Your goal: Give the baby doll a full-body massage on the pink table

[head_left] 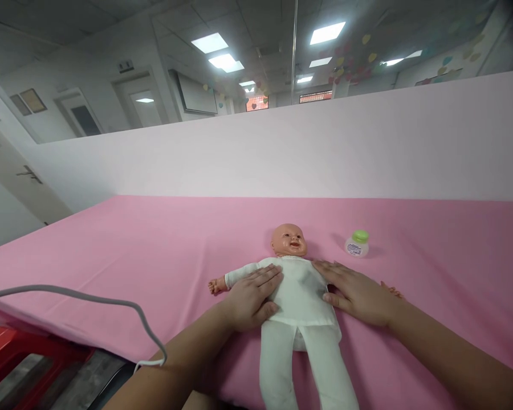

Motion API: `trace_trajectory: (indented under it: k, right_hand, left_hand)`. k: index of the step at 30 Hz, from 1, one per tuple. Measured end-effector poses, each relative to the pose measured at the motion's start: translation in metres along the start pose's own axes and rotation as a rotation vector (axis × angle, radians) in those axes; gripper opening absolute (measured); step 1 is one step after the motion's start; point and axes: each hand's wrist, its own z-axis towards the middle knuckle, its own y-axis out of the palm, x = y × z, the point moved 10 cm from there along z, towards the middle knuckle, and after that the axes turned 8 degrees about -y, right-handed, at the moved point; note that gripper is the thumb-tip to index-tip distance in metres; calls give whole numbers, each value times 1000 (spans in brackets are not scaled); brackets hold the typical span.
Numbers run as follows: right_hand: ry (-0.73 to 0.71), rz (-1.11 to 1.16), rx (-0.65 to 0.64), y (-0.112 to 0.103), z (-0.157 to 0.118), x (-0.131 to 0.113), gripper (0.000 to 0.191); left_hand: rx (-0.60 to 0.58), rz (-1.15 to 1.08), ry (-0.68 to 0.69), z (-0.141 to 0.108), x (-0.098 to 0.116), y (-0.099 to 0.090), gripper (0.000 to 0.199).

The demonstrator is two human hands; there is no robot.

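A baby doll [304,293] in white cloth clothing lies face up on the pink sheet [154,245], its head towards the wall and its legs towards me. My left hand [254,299] rests flat on the left side of its chest, fingers stretched out and thumb at its waist. On the other side, my right hand [359,293] lies along the doll's shoulder and upper arm, with the fingertips at its shoulder and the thumb near its side. Neither hand is closed round anything. The right hand hides most of the doll's arm there.
A small clear jar [356,245] with a green lid stands right of the doll's head. A grey cable [89,298] crosses the left side to my left forearm. Below the sheet's left edge is a red stool [34,347]. A white wall [282,154] borders the back.
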Motion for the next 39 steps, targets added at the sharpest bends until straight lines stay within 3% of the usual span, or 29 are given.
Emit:
trace_trajectory:
  k: [8, 11, 13, 15, 22, 27, 35, 37, 39]
  right_hand:
    - [13, 48, 56, -9, -9, -3, 75]
    - [35, 55, 45, -7, -8, 0, 75]
    - [32, 60, 53, -7, -7, 0, 75]
    - [28, 62, 58, -7, -7, -1, 75]
    - [26, 50, 28, -7, -6, -6, 78]
    - [28, 37, 2, -8, -5, -10, 80]
    - [17, 26, 10, -12, -6, -13, 81]
    - [-39, 24, 11, -17, -8, -33, 77]
    - [-165, 45, -16, -21, -10, -69, 70]
  left_hand:
    - [-208, -163, 266, -20, 85, -7, 71]
    - [-225, -188, 305, -22, 102, -7, 70]
    - [-231, -192, 322, -21, 102, -4, 70]
    - [-222, -184, 309, -15, 92, -2, 70]
    - [-107, -98, 130, 27, 13, 0, 67]
    - [-37, -6, -6, 40, -27, 2, 66]
    - [4, 70, -178, 27, -52, 2, 71]
    - [7, 73, -187, 26, -51, 3, 71]
    - [14, 71, -190, 26, -50, 3, 71]
